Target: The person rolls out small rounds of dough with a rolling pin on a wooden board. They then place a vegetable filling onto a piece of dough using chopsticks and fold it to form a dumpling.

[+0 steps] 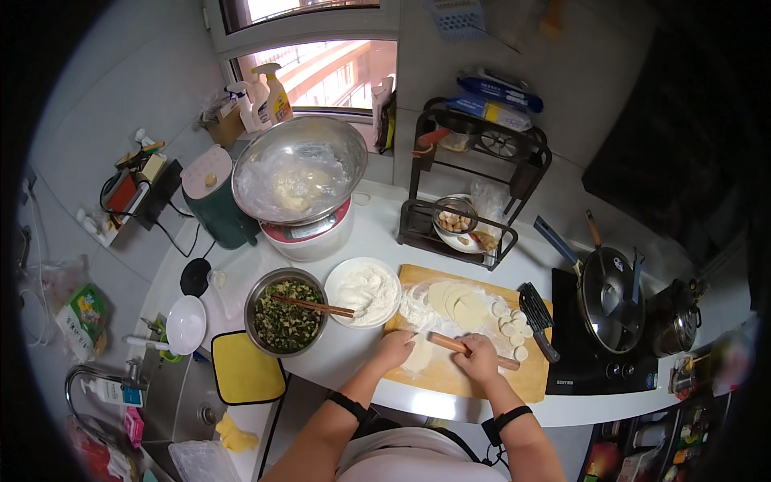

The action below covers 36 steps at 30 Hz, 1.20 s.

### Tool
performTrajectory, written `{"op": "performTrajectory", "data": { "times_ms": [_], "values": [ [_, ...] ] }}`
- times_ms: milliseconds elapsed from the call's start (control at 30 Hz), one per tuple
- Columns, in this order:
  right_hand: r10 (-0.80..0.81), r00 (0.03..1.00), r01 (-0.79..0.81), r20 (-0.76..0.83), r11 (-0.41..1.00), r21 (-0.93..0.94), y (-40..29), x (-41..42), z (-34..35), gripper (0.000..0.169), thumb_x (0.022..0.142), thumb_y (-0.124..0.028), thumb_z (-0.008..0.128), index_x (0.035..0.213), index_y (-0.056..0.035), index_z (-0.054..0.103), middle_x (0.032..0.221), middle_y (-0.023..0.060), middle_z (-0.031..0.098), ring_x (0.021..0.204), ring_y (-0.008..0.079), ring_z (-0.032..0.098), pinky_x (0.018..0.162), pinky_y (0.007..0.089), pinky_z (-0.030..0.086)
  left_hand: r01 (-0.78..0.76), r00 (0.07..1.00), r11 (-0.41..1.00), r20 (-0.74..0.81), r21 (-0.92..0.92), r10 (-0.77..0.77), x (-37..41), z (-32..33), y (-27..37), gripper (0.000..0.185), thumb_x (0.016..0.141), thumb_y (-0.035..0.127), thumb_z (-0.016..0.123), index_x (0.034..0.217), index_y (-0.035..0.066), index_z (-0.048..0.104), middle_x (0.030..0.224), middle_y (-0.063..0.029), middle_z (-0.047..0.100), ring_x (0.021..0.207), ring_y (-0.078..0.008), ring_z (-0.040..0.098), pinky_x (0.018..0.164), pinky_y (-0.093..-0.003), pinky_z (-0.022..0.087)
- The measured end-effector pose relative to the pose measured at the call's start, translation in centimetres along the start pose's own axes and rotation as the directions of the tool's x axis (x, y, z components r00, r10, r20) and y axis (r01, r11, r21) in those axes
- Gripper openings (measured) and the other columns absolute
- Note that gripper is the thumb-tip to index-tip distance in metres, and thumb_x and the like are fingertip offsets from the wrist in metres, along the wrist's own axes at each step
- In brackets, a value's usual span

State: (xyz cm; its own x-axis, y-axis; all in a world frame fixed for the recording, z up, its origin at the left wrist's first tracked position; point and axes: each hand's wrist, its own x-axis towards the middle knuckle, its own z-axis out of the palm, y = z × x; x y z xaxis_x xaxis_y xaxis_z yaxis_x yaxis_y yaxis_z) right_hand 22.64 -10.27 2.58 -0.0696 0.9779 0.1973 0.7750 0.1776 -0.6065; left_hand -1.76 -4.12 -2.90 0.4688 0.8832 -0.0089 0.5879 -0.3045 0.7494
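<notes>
My right hand (479, 358) grips a wooden rolling pin (443, 343) lying across the floured wooden board (524, 385). On the board's left side my left hand (396, 348) holds the edge of a flat dough round (418, 355), which lies beside the pin's left end. Several rolled wrappers (470, 310) overlap behind the pin. Small dough pieces (517, 328) are grouped at the right, and a heap of loose flour (418, 310) lies at the back left. A black-bladed cleaver (536, 313) rests along the board's right edge.
Left of the board stand a white bowl of flour (367, 292) and a steel bowl of chopped green filling (289, 319) with chopsticks (313, 305) across it. A large steel basin (253, 199) sits behind. A cooktop with a lidded pan (611, 295) is right; a sink (181, 397) is left.
</notes>
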Motion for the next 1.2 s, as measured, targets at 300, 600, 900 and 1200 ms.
{"op": "performTrajectory", "data": {
  "times_ms": [300,600,900,1200],
  "values": [
    [0.007,0.998,0.004,-0.066,0.986,0.164,0.2,0.5,-2.1,0.030,0.066,-0.015,0.069,0.094,-0.0034,0.070,0.083,0.0133,0.065,0.076,0.0304,0.060,0.071,0.0378,0.050,0.427,0.891,0.774,0.362,-0.468,-0.273,2.2,-1.1,3.7,0.022,0.085,0.014,0.060,0.097,-0.003,0.064,0.082,-0.0213,0.065,0.073,-0.0314,0.064,0.068,-0.0391,0.049],
    [-0.273,0.944,0.247,0.183,0.957,0.153,0.7,-0.9,0.9,0.034,0.065,-0.017,0.073,0.097,-0.0065,0.069,0.086,0.0115,0.064,0.082,0.0307,0.061,0.077,0.0410,0.050,0.152,0.968,0.986,0.214,-0.069,-0.134,2.3,-0.7,1.3,0.025,0.081,0.021,0.064,0.088,-0.003,0.065,0.082,-0.0219,0.064,0.078,-0.0366,0.062,0.070,-0.0418,0.047],
    [-0.079,0.994,0.056,-0.078,0.961,-0.273,-0.3,3.0,2.3,0.039,0.083,-0.021,0.059,0.118,-0.0041,0.059,0.123,0.0164,0.055,0.119,0.0349,0.048,0.106,0.0485,0.033,0.346,0.918,0.930,0.248,-0.122,-0.309,3.4,-0.7,4.2,0.026,0.081,0.025,0.067,0.086,-0.001,0.068,0.082,-0.0203,0.067,0.072,-0.0336,0.064,0.065,-0.0394,0.050],
    [0.041,0.992,0.013,0.116,0.906,-0.424,-2.8,-3.6,2.6,0.053,0.090,-0.028,0.047,0.135,0.0003,0.045,0.146,0.0207,0.038,0.137,0.0343,0.033,0.112,0.0520,0.023,0.090,0.952,0.989,0.281,0.121,-0.121,2.8,-0.1,4.1,0.028,0.079,0.026,0.069,0.094,0.003,0.069,0.091,-0.0192,0.067,0.085,-0.0359,0.064,0.076,-0.0434,0.050]
  ]
}}
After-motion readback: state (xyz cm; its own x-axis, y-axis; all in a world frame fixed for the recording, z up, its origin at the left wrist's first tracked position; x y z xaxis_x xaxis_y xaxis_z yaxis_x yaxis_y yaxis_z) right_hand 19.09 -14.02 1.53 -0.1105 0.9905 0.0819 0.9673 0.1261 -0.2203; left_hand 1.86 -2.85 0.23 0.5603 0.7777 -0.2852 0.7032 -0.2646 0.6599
